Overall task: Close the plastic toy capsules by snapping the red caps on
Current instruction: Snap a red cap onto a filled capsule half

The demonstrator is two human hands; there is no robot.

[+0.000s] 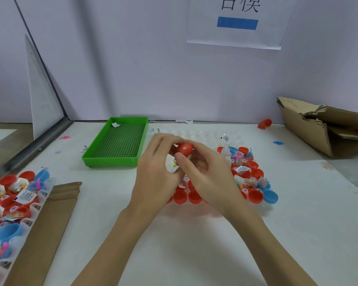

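Head view: red cap [184, 149] pinched between left hand [155, 174] and right hand [205, 172], raised over the tray [194, 198] mid-table. Capsule body hidden beneath the fingers; axis unclear, probably upright. Squeezing together probably next.

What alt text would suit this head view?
Two hands, left hand and right hand, together grip a red capsule above a tray of red cups on a white table. A green tray sits behind on the left, a torn cardboard box on the right.
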